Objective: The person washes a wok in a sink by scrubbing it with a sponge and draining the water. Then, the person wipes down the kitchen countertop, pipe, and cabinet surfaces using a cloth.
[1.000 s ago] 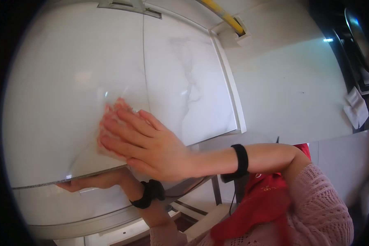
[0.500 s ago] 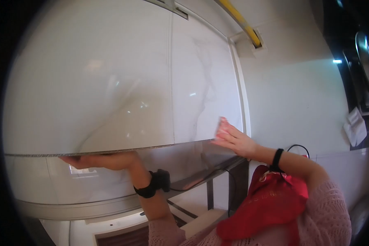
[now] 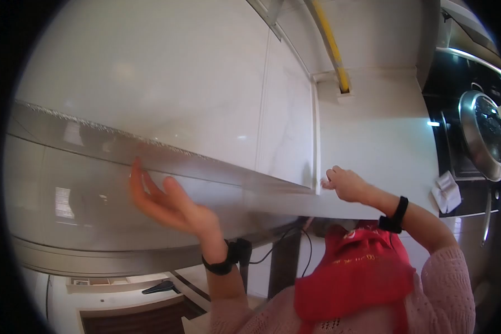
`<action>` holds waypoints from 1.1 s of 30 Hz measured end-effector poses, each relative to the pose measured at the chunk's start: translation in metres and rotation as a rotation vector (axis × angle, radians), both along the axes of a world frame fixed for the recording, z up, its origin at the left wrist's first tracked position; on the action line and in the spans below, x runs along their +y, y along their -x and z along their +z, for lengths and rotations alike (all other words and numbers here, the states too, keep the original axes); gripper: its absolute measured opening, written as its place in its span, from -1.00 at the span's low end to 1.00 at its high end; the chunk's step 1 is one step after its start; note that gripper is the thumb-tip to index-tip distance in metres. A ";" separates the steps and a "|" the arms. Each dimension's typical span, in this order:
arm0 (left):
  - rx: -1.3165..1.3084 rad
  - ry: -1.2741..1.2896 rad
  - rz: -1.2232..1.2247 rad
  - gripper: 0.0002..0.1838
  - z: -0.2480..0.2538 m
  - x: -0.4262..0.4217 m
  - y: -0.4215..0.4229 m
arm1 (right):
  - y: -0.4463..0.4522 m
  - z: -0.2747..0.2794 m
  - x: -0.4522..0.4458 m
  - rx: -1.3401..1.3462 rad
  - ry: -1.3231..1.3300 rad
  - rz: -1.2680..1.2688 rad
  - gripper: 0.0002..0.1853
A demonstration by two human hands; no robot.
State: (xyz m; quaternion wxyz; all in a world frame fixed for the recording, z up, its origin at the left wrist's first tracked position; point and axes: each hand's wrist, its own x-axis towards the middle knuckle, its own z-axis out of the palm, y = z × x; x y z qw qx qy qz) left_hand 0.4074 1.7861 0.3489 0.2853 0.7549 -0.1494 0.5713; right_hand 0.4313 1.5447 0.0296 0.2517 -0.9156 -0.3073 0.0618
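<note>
My left hand is raised palm up, its fingers apart and holding nothing. It is just off the ragged, light-coloured edge of the white tiled wall. My right hand is closed, with its fingers curled beside the end of the white trim where wall and pale countertop meet. Whatever may be inside those fingers is hidden. Black straps with small dark units circle both wrists. A red apron covers my front.
A black stove with a steel-rimmed, lidded pan lies at the right. A crumpled white cloth or paper is at its edge. A yellow pipe meets the counter at the top. A black cable hangs between my arms.
My left hand has come away from the wall edge and turned palm up. My right hand has moved right, off the wall, and its fingers have curled. The view has swung toward the stove.
</note>
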 end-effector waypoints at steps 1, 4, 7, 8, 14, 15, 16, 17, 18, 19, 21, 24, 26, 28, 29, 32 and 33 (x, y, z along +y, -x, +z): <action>0.033 0.019 0.022 -0.52 -0.013 0.000 0.009 | 0.001 0.020 -0.007 0.239 -0.052 0.066 -0.68; 0.334 0.101 -0.038 -0.62 -0.051 0.005 0.045 | 0.002 0.083 -0.015 0.585 -0.175 0.138 -0.77; 0.807 0.096 -0.298 -0.69 -0.086 -0.005 0.071 | 0.013 0.105 -0.013 0.349 -0.417 0.325 -0.75; 0.925 0.072 -0.434 -0.69 -0.100 -0.011 0.070 | 0.015 0.118 -0.011 0.520 -0.472 0.314 -0.75; 1.535 0.586 -0.621 -0.74 -0.199 -0.018 0.069 | 0.001 0.114 -0.015 0.647 -0.479 0.179 -0.80; 1.535 0.653 -0.574 -0.76 -0.219 -0.017 0.067 | -0.004 0.093 -0.017 0.558 -0.414 0.171 -0.82; 1.464 0.638 -0.521 -0.77 -0.239 -0.019 0.063 | -0.008 0.071 -0.017 0.469 -0.352 0.163 -0.84; 1.393 0.622 -0.468 -0.79 -0.260 -0.024 0.059 | -0.013 0.045 -0.015 0.381 -0.340 0.100 -0.85; 1.324 0.605 -0.414 -0.81 -0.277 -0.030 0.057 | -0.016 0.017 -0.011 0.295 -0.328 0.038 -0.85; 1.306 0.663 -0.382 -0.82 -0.288 -0.038 0.056 | -0.017 0.011 -0.009 0.210 -0.316 -0.023 -0.86; 1.266 0.773 -0.318 -0.84 -0.307 -0.053 0.054 | -0.016 0.006 0.003 0.033 -0.387 -0.243 -0.86; 1.180 0.588 0.002 -0.86 -0.320 -0.069 0.051 | -0.023 0.009 0.024 -0.222 -0.374 -0.432 -0.77; 1.055 0.471 0.111 -0.87 -0.325 -0.076 0.045 | -0.022 0.003 0.046 0.072 -0.684 -0.537 -0.69; 1.052 0.463 0.185 -0.86 -0.329 -0.077 0.042 | -0.020 -0.012 0.067 0.358 -0.873 -0.600 -0.54; 1.111 0.514 0.205 -0.85 -0.331 -0.076 0.041 | -0.016 -0.022 0.075 0.296 -0.897 -0.609 -0.56; 1.168 0.528 0.191 -0.84 -0.359 -0.058 0.046 | -0.007 -0.023 0.100 0.083 -0.868 -0.620 -0.54; 1.163 0.510 0.176 -0.84 -0.358 -0.055 0.042 | -0.008 -0.030 0.105 0.077 -0.886 -0.627 -0.48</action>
